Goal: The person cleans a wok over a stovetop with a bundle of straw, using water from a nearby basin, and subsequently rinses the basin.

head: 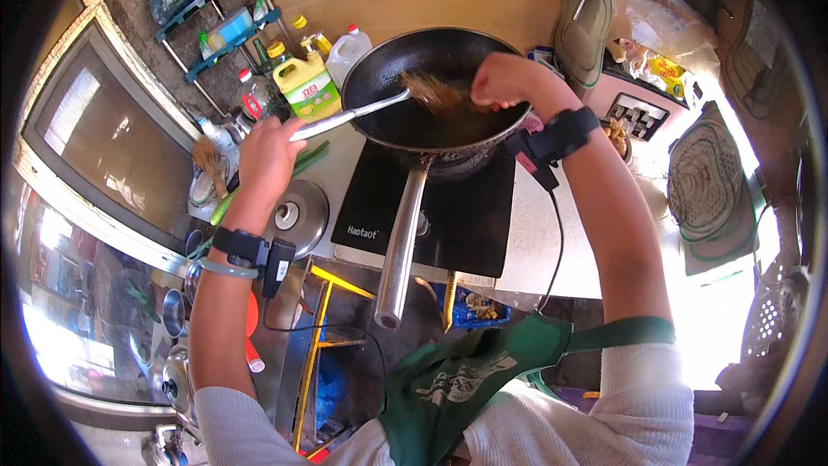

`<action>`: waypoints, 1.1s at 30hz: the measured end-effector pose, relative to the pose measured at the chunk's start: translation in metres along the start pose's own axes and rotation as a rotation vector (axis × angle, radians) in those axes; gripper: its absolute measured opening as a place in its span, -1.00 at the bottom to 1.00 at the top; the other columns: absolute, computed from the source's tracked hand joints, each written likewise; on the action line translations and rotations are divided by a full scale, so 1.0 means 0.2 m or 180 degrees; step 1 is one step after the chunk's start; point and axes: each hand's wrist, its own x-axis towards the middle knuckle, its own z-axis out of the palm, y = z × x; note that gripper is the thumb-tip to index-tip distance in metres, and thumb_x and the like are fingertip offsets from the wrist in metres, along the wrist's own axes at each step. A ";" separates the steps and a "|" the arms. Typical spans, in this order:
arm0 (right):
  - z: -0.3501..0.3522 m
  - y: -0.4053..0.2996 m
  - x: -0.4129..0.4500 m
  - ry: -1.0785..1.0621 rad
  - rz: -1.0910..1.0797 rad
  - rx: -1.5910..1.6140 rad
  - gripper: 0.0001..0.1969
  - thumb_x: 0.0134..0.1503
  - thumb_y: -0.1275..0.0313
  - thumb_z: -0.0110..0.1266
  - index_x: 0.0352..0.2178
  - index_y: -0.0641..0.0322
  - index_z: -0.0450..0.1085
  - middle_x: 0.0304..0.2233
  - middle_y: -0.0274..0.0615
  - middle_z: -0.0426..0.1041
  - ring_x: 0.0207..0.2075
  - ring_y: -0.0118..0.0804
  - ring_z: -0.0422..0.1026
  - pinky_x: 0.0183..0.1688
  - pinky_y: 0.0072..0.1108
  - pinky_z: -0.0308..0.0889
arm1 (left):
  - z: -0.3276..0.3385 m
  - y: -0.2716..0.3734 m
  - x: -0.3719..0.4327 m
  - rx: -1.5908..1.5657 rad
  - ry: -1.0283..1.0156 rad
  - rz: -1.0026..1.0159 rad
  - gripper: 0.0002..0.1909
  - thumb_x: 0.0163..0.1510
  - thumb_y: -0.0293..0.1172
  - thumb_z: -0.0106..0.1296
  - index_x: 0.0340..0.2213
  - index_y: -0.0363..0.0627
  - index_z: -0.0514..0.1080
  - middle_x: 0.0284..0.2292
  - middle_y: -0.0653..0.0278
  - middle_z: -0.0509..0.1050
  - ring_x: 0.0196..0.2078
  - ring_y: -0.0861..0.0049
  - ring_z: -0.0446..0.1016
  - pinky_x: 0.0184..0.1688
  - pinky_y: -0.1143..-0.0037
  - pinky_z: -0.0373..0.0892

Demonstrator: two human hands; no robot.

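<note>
My left hand (268, 149) grips the metal handle of a long cooking utensil (381, 103), which reaches over the rim of a black wok (372, 71). The utensil's brown head is blurred, so its exact kind is unclear. My right hand (503, 81) hangs over the wok's right side, fingers curled and partly hidden; whether something is between them cannot be told. A little dark liquid appears to lie in the wok's bottom. The wok rests on a black glass-topped cooker (381, 207), its steel handle (404, 246) pointing towards me.
A metal lid (301, 220) lies left of the cooker, near green stalks (310, 158). Behind are a yellow detergent jug (307, 87), a white plastic jug (349, 55) and a small shelf (233, 32). A bowl of food (619, 136) stands right. A yellow metal frame (314, 349) is below.
</note>
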 end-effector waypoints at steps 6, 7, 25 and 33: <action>-0.14 0.08 -0.22 0.0496 -0.0259 -0.0487 -0.75 -0.25 0.35 0.00 -0.48 0.26 0.40 -0.58 -0.10 0.41 -0.55 -0.27 0.39 -0.45 -0.57 0.28 | 0.04 -0.20 -0.08 -0.0948 0.0263 -0.0120 -0.69 -0.13 -0.46 -0.06 -0.25 -0.20 0.32 -0.55 0.21 0.36 -0.60 0.45 0.29 -0.50 0.53 0.22; -0.18 0.09 -0.26 0.0503 -0.0244 -0.0494 -0.75 -0.25 0.35 0.00 -0.48 0.26 0.40 -0.58 -0.10 0.41 -0.55 -0.27 0.39 -0.45 -0.57 0.28 | 0.04 -0.20 -0.08 -0.0960 0.0271 -0.0109 -0.69 -0.13 -0.46 -0.06 -0.25 -0.20 0.32 -0.55 0.21 0.36 -0.60 0.45 0.29 -0.50 0.53 0.22; -0.30 0.24 -0.38 0.1688 -0.0116 0.0830 -0.74 -0.07 0.33 -0.06 -0.36 0.27 0.36 -0.56 -0.28 0.40 -0.55 -0.52 0.31 -0.55 -0.69 0.20 | -0.12 -0.02 -0.09 -0.0787 -0.0192 -0.0416 -0.76 -0.08 -0.31 -0.11 -0.37 -0.20 0.32 -0.52 0.17 0.40 -0.51 0.35 0.36 -0.49 0.47 0.24; -0.04 0.14 -0.03 0.0506 0.0337 -0.0454 -0.76 -0.29 0.33 0.00 -0.52 0.20 0.41 -0.54 -0.11 0.41 -0.51 -0.20 0.39 -0.41 -0.52 0.28 | -0.14 0.23 0.02 0.0665 -0.0235 -0.0118 -0.80 -0.17 -0.34 -0.02 -0.44 -0.12 0.33 -0.57 0.14 0.35 -0.48 0.22 0.35 -0.46 0.35 0.27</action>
